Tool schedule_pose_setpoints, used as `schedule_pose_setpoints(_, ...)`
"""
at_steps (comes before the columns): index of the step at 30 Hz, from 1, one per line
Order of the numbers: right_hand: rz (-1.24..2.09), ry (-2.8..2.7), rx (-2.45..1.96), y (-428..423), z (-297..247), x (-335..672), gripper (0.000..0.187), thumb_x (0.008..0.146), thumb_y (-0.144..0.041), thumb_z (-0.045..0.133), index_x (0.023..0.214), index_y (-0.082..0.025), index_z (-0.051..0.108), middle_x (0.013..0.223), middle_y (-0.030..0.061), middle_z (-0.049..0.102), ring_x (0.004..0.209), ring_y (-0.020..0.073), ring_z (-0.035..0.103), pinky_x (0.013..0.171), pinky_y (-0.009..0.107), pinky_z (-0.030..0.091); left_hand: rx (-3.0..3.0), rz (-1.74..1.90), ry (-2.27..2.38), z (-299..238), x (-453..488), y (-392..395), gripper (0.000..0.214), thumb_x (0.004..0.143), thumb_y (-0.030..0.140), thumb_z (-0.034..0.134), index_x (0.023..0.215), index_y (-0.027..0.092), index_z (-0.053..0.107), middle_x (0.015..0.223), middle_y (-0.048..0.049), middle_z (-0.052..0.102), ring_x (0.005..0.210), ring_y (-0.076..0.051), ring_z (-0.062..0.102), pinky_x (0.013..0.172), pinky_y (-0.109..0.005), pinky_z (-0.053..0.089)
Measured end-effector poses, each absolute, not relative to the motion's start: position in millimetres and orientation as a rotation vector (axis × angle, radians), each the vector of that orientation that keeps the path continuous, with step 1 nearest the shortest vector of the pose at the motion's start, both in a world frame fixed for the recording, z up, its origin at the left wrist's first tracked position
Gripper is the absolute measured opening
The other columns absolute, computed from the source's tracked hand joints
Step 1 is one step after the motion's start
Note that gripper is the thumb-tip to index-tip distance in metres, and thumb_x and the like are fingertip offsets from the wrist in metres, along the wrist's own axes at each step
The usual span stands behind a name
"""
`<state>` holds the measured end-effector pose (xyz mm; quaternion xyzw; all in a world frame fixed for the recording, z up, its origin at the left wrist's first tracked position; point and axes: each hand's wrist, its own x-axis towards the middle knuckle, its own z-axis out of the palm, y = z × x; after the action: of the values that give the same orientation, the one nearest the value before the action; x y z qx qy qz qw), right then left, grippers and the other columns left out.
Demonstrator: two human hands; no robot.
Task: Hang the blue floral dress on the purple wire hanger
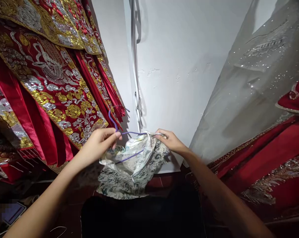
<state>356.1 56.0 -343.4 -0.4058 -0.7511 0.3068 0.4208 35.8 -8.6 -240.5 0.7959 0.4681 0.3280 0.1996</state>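
My left hand (105,140) pinches a purple cord (129,133) between thumb and fingers. From there the cord runs tight to the top edge of a pale patterned cloth (132,183), and a loop of it rises above the hand. Another length of purple cord crosses the cloth's open middle. At the upper right edge of the cloth, my right hand (169,140) grips the gathered fabric, its fingertips partly hidden. The cloth hangs bunched between both hands, printed with grey-green swirls.
Red garments with gold and silver embroidery (52,72) hang at the left. A sparkly sheer gown (221,99) and a red beaded garment (270,165) hang at the right. Ahead stands a white wall (174,99) with a hanging strap. A phone-like device (14,213) lies lower left.
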Motion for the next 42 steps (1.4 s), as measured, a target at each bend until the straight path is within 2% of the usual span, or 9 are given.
schedule_pose_setpoints(4, 1.047, -1.548, -0.918, 93, -330, 359, 0.047, 0.073, -0.062, 0.073, 0.086, -0.017, 0.067, 0.080, 0.0038, 0.069, 0.072, 0.0203, 0.065, 0.066, 0.030, 0.050, 2.381, 1.476, 1.502, -236, 32, 18, 0.021, 0.092, 0.038, 0.058, 0.100, 0.020, 0.067, 0.098, -0.0048, 0.071, 0.087, -0.021, 0.066, 0.081, -0.033, 0.052)
schedule_pose_setpoints(8, 0.954, -1.211, -0.848, 129, -301, 365, 0.054, 0.060, -0.064, 0.079, 0.086, -0.019, 0.067, 0.081, 0.0040, 0.071, 0.073, 0.0203, 0.067, 0.068, 0.030, 0.052, 2.547, 1.780, 1.362, -257, 44, 16, 0.019, 0.092, 0.028, 0.056, 0.109, 0.023, 0.063, 0.118, -0.0088, 0.065, 0.113, -0.026, 0.059, 0.100, -0.042, 0.046)
schedule_pose_setpoints(17, 0.751, -1.016, -1.001, 71, -321, 383, 0.047, 0.076, -0.063, 0.070, 0.098, -0.022, 0.064, 0.087, 0.0059, 0.071, 0.086, 0.0259, 0.069, 0.067, 0.032, 0.054, 2.265, 0.791, 1.247, -368, 98, 14, 0.045, 0.097, 0.043, 0.046, 0.141, 0.033, 0.048, 0.083, -0.0032, 0.067, 0.065, -0.023, 0.060, 0.060, -0.029, 0.040)
schedule_pose_setpoints(20, 0.778, -1.058, -1.024, 61, -336, 387, 0.045, 0.080, -0.064, 0.063, 0.098, -0.023, 0.063, 0.087, 0.0046, 0.070, 0.083, 0.0245, 0.068, 0.065, 0.032, 0.054, 2.189, 0.797, 1.241, -398, 113, 16, 0.028, 0.095, 0.045, 0.049, 0.112, 0.028, 0.063, 0.076, -0.0041, 0.064, 0.068, -0.025, 0.060, 0.061, -0.030, 0.038)
schedule_pose_setpoints(24, 0.521, -1.051, -1.088, 59, -349, 396, 0.041, 0.085, -0.059, 0.058, 0.100, -0.022, 0.062, 0.093, 0.0064, 0.068, 0.090, 0.0241, 0.066, 0.075, 0.034, 0.054, 2.035, 0.839, 1.179, -422, 128, 9, 0.026, 0.096, 0.045, 0.044, 0.091, 0.026, 0.061, 0.071, -0.0049, 0.064, 0.068, -0.026, 0.060, 0.065, -0.034, 0.040)
schedule_pose_setpoints(28, 0.010, -0.753, -1.158, 22, -401, 375, 0.033, 0.083, -0.044, 0.064, 0.108, -0.023, 0.059, 0.114, 0.0096, 0.061, 0.107, 0.0271, 0.060, 0.093, 0.043, 0.049, 1.745, 0.880, 0.950, -431, 135, 1, 0.031, 0.098, 0.046, 0.040, 0.099, 0.024, 0.062, 0.078, -0.0065, 0.068, 0.071, -0.024, 0.064, 0.070, -0.036, 0.046)
schedule_pose_setpoints(32, 0.462, -1.017, -1.207, -17, -474, 309, 0.015, 0.081, -0.043, 0.062, 0.091, -0.032, 0.060, 0.086, 0.0038, 0.066, 0.078, 0.0300, 0.065, 0.072, 0.050, 0.055, 1.485, 0.993, 0.864, -434, 145, -4, 0.035, 0.095, 0.043, 0.044, 0.120, 0.022, 0.055, 0.070, -0.0019, 0.064, 0.055, -0.017, 0.054, 0.058, -0.031, 0.043)
schedule_pose_setpoints(35, 0.647, -1.226, -1.162, -18, -499, 269, 0.018, 0.076, -0.043, 0.065, 0.093, -0.038, 0.061, 0.089, 0.0030, 0.070, 0.082, 0.0346, 0.066, 0.070, 0.053, 0.056, 1.376, 1.087, 0.823, -429, 154, -8, 0.040, 0.093, 0.039, 0.047, 0.130, 0.026, 0.042, 0.066, 0.0023, 0.061, 0.045, -0.012, 0.043, 0.049, -0.026, 0.035)
schedule_pose_setpoints(42, 0.673, -1.427, -1.223, 4, -497, 268, 0.027, 0.088, -0.055, 0.045, 0.080, -0.032, 0.056, 0.078, 0.0070, 0.063, 0.079, 0.0327, 0.062, 0.069, 0.049, 0.052, 1.219, 1.336, 0.735, -351, 151, 25, 0.037, 0.083, 0.019, 0.048, 0.117, 0.028, 0.035, 0.069, 0.0050, 0.062, 0.035, -0.005, 0.037, 0.039, -0.018, 0.025)
